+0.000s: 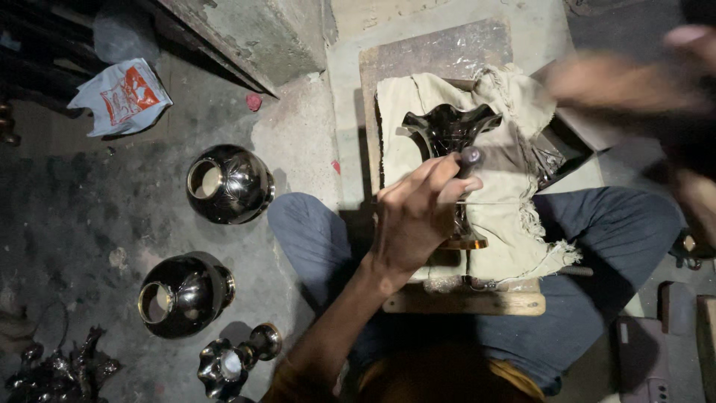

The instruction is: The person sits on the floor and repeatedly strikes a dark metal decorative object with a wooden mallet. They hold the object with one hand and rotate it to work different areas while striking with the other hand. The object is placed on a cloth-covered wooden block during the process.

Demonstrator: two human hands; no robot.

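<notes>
I am watching a dark fluted metal vase (450, 130) lying on a cream cloth (500, 186) over a wooden board (466, 300) across the lap. The left hand (414, 216) is clamping a small tool (470, 158) against its neck; the right hand (634, 82) is blurring, grip I cannot tell. I am judging the tool may be skidding and scratching the finish. A white and orange plastic packet (123, 95) is lying crumpled upper left

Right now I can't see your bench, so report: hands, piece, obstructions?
Left hand grips a tool on the dark fluted vase. Right hand raised, blurred, grip unclear. Vase lies on cloth. Nothing obstructing.
</notes>
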